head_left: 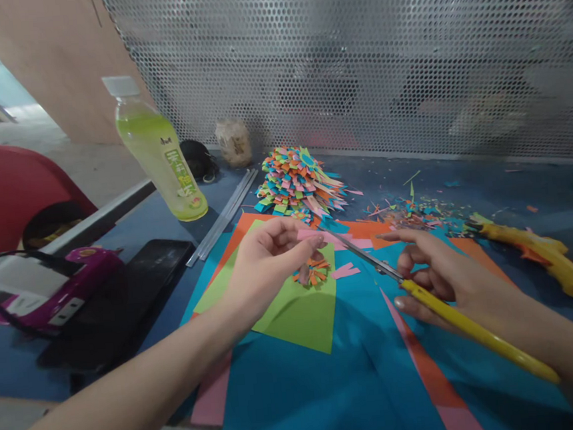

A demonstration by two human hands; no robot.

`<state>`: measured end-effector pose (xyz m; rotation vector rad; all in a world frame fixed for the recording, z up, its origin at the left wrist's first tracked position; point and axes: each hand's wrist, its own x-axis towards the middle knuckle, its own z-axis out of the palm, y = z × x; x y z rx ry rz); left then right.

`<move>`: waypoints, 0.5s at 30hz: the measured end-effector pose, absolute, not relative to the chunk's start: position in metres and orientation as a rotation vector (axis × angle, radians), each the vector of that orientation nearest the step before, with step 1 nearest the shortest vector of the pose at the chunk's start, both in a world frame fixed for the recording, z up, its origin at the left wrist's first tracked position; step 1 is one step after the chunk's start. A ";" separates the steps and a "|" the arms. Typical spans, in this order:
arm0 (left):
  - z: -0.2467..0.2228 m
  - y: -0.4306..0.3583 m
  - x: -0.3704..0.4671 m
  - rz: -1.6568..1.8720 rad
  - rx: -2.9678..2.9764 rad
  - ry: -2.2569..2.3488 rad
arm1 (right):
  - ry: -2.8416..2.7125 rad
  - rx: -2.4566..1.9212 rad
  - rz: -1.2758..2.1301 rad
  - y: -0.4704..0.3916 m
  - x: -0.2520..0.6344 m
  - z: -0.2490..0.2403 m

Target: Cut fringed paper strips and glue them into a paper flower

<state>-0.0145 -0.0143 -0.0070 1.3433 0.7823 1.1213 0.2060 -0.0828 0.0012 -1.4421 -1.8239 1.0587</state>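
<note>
My left hand [263, 260] pinches a narrow pink paper strip [341, 237] between thumb and fingers. Scissors with a yellow handle [477, 332] rest in my right hand [439, 265], their metal blades pointing up and left toward the strip. Whether the blades touch it, I cannot tell. Just under my left fingertips, an orange fringed paper flower [317, 272] lies on a green sheet [296, 328], partly hidden. A small notched pink piece [345, 271] is to its right. Blue sheets [303, 401] spread beneath, with orange and pink edges showing.
Behind my hands rises a heap of colourful fringed paper [296, 180]. Paper scraps [417, 213] and a yellow glue gun [540, 253] lie right. Clear sticks [226, 213], a green drink bottle [164, 159], a black phone [123, 303] and a purple power strip [79, 280] are left.
</note>
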 end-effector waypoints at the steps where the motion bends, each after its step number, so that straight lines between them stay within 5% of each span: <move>1: -0.007 -0.014 -0.015 1.120 1.347 0.787 | -1.824 -1.437 1.050 -0.083 0.206 0.001; 15: 0.001 -0.009 -0.016 1.291 1.389 0.825 | -1.932 -1.351 1.014 -0.076 0.222 -0.019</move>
